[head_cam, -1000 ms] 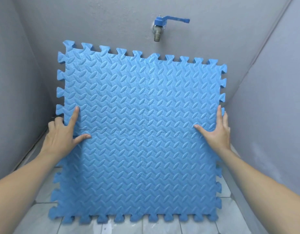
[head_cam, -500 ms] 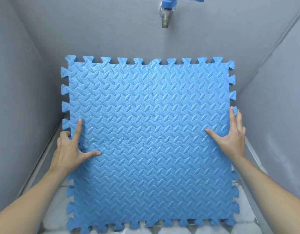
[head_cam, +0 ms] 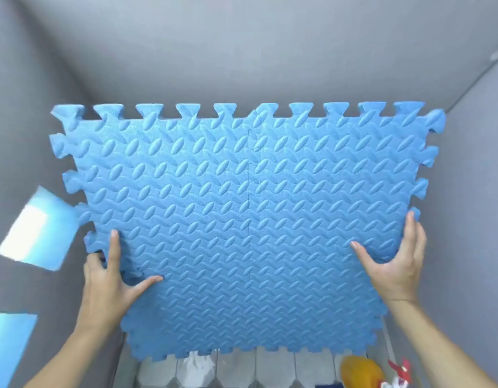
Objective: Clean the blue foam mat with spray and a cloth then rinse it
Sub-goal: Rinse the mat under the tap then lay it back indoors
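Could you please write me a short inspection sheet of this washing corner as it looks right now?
Surface: tiled floor, visible below the mat.
Job's things: blue foam mat held up by both side edges; orange spray bottle with red trigger, on the floor at lower right.
Clutter: white crumpled item on the floor, identity unclear.
Grippers: left hand and right hand each grip the mat.
Cables: nothing seen.
Surroundings: grey walls; blurred blue-white patches at left.

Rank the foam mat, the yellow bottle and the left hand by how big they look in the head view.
1. blue foam mat, by far the largest.
2. left hand.
3. yellow bottle, though cut off by the frame edge, so unsure.
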{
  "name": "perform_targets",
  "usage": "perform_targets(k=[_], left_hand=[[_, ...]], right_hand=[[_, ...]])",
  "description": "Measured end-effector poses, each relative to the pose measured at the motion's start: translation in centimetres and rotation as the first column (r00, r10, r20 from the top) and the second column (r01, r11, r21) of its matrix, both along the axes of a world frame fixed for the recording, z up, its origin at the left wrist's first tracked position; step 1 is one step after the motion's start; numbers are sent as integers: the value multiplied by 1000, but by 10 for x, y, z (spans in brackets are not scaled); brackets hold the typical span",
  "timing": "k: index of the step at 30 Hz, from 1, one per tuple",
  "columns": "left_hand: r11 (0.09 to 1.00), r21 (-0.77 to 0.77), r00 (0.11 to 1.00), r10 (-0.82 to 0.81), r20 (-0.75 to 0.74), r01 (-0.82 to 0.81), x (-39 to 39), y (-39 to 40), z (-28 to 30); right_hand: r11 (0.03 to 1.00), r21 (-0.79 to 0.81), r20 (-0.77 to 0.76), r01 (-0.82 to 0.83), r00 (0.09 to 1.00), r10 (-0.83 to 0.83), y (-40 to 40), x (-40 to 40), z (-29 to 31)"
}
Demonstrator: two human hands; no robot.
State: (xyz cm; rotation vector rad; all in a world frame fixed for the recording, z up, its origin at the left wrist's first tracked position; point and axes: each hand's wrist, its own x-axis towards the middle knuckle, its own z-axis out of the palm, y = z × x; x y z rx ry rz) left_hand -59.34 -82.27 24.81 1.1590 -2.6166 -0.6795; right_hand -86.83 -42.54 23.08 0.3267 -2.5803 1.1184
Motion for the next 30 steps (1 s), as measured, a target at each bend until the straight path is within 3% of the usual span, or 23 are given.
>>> perform_targets(k=[4,6,10,15,21,30], left_hand=[[1000,-20,995,19,-102,-21,-44,8,208],[999,-43,988,14,-156,-21,-30,5,306],[998,-45,963,23,-267,-36,-25,-29,423],[991,-99,923,41,-383,-86,-11,-36,492],[944,-204,849,123,-514,-260,25,-34,529],[871,-249,805,234,-546,-423,106,-49,578]], right_hand=[[996,-81,-48,-29,999,26,-5,-62,216],[993,-109,-36,-47,998,43,-11,-65,316],[967,-251,118,-29,991,61,-51,-87,442],[950,-311,291,-15,950,111,-71,-109,505],[945,-230,151,-231,951,269,-110,-67,558],[893,-200,223,-404,868,443,-173,-31,628]])
